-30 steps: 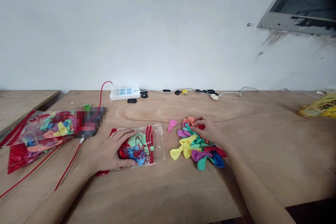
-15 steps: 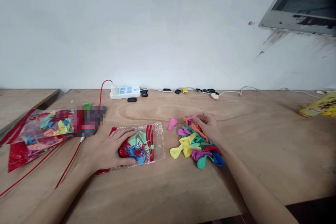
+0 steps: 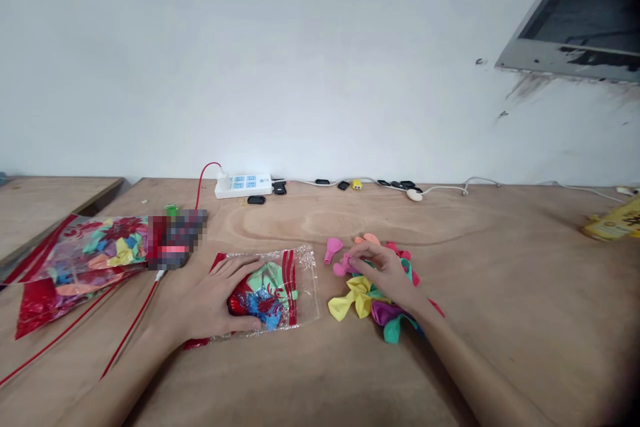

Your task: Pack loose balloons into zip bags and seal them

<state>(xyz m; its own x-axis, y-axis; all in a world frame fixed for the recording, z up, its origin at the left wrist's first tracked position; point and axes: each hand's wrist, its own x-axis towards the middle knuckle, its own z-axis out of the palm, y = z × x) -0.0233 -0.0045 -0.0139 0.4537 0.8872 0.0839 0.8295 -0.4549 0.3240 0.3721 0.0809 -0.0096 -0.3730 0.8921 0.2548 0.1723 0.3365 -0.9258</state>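
While the left hand [image 3: 214, 299] splays over 1 bag [image 3: 280, 290], the right [image 3: 386, 272] pinches 1 balloon [image 3: 341, 268].

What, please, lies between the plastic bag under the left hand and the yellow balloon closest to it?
In the head view, only a narrow bare strip of wooden tabletop separates the plastic bag from the yellow balloon.
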